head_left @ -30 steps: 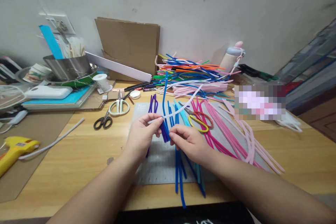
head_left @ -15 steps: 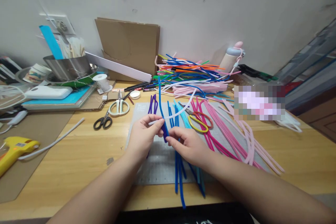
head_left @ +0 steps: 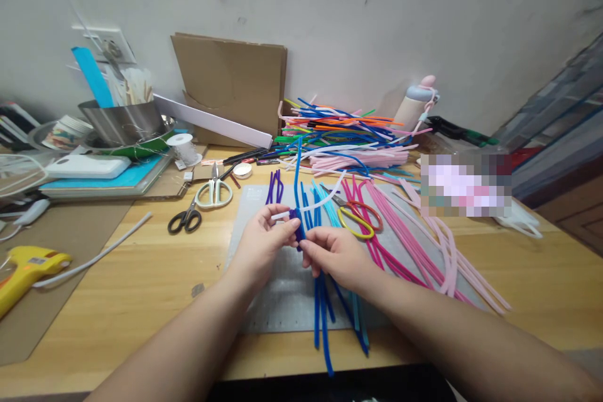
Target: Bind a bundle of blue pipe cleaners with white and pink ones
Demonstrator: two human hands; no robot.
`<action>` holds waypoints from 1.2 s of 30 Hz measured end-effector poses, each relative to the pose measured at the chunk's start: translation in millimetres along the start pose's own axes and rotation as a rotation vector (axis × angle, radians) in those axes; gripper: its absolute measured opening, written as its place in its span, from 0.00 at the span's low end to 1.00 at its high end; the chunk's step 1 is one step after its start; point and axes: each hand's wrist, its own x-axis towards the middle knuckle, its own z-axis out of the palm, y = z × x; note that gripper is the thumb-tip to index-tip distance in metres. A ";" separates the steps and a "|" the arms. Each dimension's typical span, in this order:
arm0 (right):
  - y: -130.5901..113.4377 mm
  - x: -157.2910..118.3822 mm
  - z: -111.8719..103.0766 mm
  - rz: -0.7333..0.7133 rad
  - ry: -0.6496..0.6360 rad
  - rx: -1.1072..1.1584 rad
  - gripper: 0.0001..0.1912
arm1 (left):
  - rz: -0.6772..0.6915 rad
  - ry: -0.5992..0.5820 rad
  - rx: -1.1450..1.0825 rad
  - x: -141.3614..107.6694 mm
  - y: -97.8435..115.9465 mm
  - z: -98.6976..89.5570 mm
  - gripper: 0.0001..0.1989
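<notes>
My left hand (head_left: 272,232) pinches a small bundle of dark purple pipe cleaners (head_left: 296,226) crossed by a white pipe cleaner (head_left: 325,203), whose curved end sticks out to the right. A blue pipe cleaner (head_left: 298,173) rises upright beside the bundle. Its lower end is between the thumb and finger of my right hand (head_left: 332,252). Beneath my hands, more blue pipe cleaners (head_left: 324,326) lie on a grey cutting mat (head_left: 268,308). Loose purple pipe cleaners (head_left: 274,187) rest just beyond my left hand.
Red-and-yellow scissors (head_left: 358,220) lie over pink pipe cleaners (head_left: 400,226) on the right. White-handled scissors (head_left: 214,193) and black-handled scissors (head_left: 184,220) sit left of the mat. A yellow glue gun (head_left: 35,264) is far left. A mixed pile of pipe cleaners (head_left: 348,132) lies behind.
The blue pipe cleaner's upper end has swung right and now stands more upright. The bundle has turned slightly in my fingers, and the white end has shifted a little left and lower.
</notes>
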 end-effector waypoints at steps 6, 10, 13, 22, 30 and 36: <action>0.8 -0.9 -2.8 -0.068 0.037 -0.153 0.10 | -0.051 -0.118 0.048 1.6 -1.2 -2.3 0.09; -0.8 -2.9 -2.1 -0.070 0.034 -0.194 0.10 | -0.066 -0.094 0.005 1.1 0.2 -3.8 0.08; -1.6 -3.0 -2.2 -0.076 0.030 -0.210 0.10 | -0.101 -0.165 -0.003 0.5 0.7 -3.6 0.08; -4.2 -2.6 -3.7 -0.079 0.019 -0.202 0.10 | -0.103 -0.169 -0.003 -0.4 0.9 -3.2 0.08; -6.8 -5.4 -6.3 -0.164 0.032 -0.437 0.12 | -0.084 -0.161 0.024 0.9 -0.4 -5.3 0.07; -21.2 -17.8 -22.2 -0.509 0.387 -0.737 0.12 | -0.030 -0.102 0.280 -5.4 7.3 2.9 0.08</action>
